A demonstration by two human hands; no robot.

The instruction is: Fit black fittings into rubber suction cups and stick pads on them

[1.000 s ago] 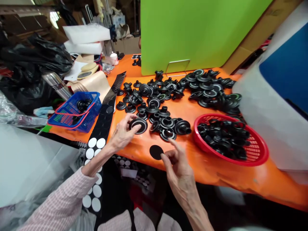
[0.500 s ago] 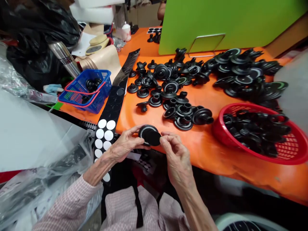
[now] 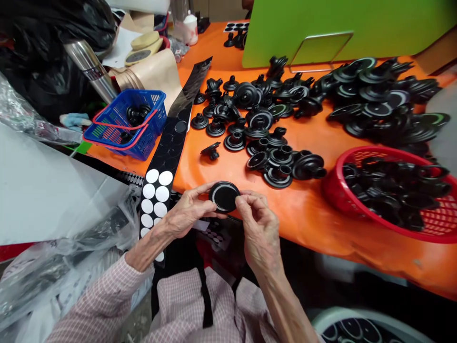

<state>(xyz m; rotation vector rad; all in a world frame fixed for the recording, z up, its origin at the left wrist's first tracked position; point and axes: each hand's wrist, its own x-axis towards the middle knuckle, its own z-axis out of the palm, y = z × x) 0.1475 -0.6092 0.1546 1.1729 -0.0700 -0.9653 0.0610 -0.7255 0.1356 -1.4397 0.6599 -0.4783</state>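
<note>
A round black part (image 3: 224, 196) with a grey ring is held just over the table's front edge. My left hand (image 3: 191, 209) grips its left side, thumb on the face and fingers beneath. At its right rim is my right hand (image 3: 257, 221), thumb and forefinger pinched at the edge of a black disc that lies on the face, inside the ring. Left of my left hand hangs a black strip (image 3: 171, 147) with white round spots on its lower part. Many black flanged parts (image 3: 282, 157) lie beyond my hands on the orange table (image 3: 228, 166).
A red basket (image 3: 335, 186) of black parts stands at the right, a blue basket (image 3: 143, 147) at the left. A green board (image 3: 278, 33) rises behind the parts. Below right is a pale tub (image 3: 321, 319) with black discs. A steel flask (image 3: 91, 66) leans back left.
The black disc, which overhung the part's right side, now lies within the ring. My right hand has stayed close to the rim. The view has shifted slightly.
</note>
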